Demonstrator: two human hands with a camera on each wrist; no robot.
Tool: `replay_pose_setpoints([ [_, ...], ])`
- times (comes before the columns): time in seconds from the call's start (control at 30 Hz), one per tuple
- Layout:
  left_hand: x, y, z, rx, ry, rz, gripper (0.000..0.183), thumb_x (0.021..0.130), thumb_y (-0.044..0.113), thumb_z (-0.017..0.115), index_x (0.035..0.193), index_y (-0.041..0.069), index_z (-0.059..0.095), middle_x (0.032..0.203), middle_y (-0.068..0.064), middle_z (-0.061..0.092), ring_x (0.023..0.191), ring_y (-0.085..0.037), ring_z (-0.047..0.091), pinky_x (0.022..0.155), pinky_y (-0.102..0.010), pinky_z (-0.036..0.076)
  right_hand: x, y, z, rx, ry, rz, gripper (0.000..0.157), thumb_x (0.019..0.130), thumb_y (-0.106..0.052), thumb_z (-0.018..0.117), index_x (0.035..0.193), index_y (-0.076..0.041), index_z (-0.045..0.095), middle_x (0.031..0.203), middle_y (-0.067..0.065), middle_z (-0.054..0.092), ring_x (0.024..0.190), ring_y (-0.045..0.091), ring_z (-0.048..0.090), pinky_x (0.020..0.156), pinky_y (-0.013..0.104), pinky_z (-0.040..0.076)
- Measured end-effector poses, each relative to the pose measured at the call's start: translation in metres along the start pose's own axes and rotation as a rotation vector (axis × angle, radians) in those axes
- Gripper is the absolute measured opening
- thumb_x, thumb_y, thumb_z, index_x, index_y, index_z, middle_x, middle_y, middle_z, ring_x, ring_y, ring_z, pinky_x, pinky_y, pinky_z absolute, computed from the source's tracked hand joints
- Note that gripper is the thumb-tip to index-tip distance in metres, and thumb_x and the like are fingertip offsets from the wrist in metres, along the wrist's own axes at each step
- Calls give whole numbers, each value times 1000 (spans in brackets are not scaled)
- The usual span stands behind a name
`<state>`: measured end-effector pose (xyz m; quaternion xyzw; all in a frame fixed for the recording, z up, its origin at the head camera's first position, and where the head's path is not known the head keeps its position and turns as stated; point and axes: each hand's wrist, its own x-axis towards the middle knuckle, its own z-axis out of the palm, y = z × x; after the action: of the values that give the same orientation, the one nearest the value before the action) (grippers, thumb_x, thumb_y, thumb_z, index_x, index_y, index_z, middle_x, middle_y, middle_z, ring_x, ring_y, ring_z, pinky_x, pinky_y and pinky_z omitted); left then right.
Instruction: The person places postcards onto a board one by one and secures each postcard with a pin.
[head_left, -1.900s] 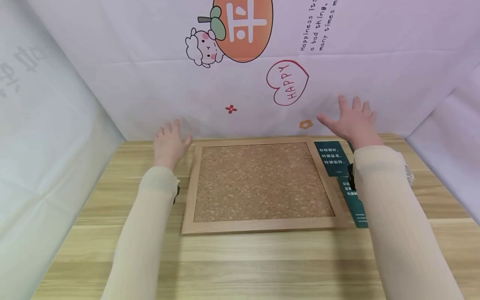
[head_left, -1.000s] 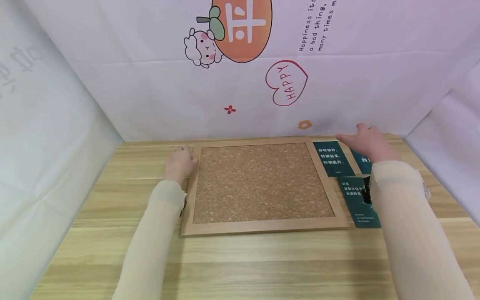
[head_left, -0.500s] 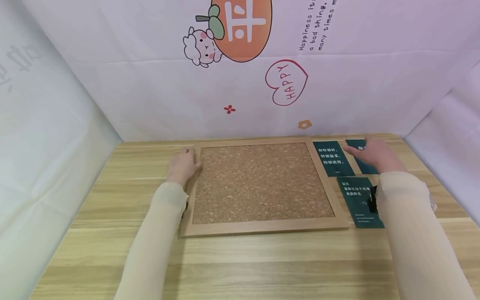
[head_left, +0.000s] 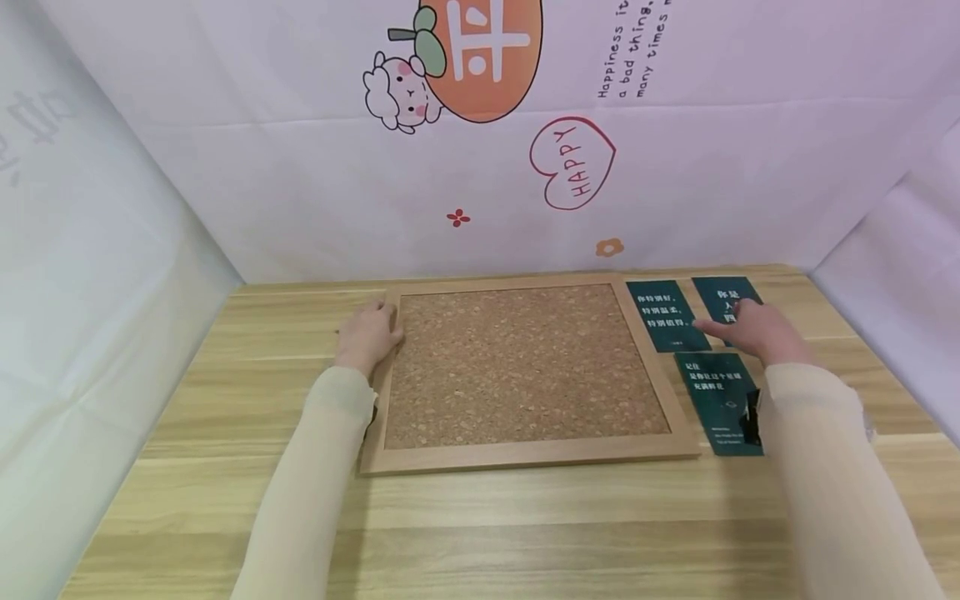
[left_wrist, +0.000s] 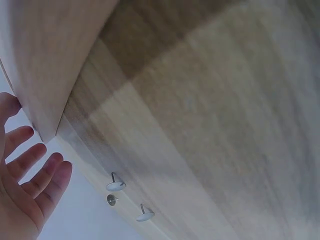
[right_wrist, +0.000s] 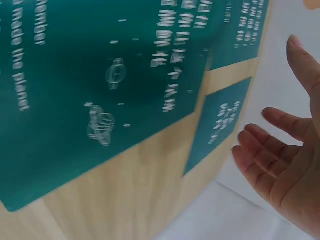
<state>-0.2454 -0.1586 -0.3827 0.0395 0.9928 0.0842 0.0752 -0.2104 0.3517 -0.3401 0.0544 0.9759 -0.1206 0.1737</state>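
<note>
Head view shows 3 rectangular cards (head_left: 716, 400) beside a speckled corkboard (head_left: 525, 367).

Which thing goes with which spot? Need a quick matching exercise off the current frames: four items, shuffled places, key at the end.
Things
1. rectangular cork board in a light wooden frame
2. silver metal thumbtacks
3. dark green rectangular cards with white print
4. red heart outline around the word HAPPY

Places
A. on the white cloth backdrop
B. at the right side of the light wood-grain table, near the right hand
C. loose in the left wrist view, pins showing
D. mid-table, the left hand at its left edge

Pairs: 1-D, 2-C, 3-B, 4-A
</note>
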Motion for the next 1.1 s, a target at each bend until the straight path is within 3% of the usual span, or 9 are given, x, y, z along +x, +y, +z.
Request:
replay_pose_setpoints([
  [0.33,4,-2,4,-11,4,8,52,100,30,45,144,4,38,151,-21,35,135,-43,39,108,-55,38,1,15,18,12,-25,49,98,91,-64,43,128,27,33,126,49,37,112,60,42,94,65,41],
  [0.73,3,-1,9,-39,-4,-4,51,102,30,40,147,5,34,154,-20,28,140,-40,33,112,-53,33,5,25,22,-2,-177,74,107,83,-72,49,127,26,38,129,46,39,111,55,47,93,60,45],
  [0.83,2,-2,10,-43,4,-1,51,103,30,40,147,5,33,154,-20,29,139,-40,33,111,-54,35,6,26,23,3,-176,67,98,83,-69,52,120,22,49,113,41,52,96,46,55,83,50,50],
  [0.97,2,-3,12,-44,10,4,51,103,30,39,147,5,33,154,-20,29,139,-41,33,110,-55,36,6,27,25,17,-161,76,92,83,-64,57,114,23,50,99,33,58,82,30,53,73,40,49],
  [1.1,2,-4,12,-40,18,12,50,103,29,38,147,5,33,153,-20,29,138,-42,34,110,-54,36,6,26,26,13,-147,93,95,85,-59,60,122,27,42,114,42,51,86,34,54,78,45,50],
])
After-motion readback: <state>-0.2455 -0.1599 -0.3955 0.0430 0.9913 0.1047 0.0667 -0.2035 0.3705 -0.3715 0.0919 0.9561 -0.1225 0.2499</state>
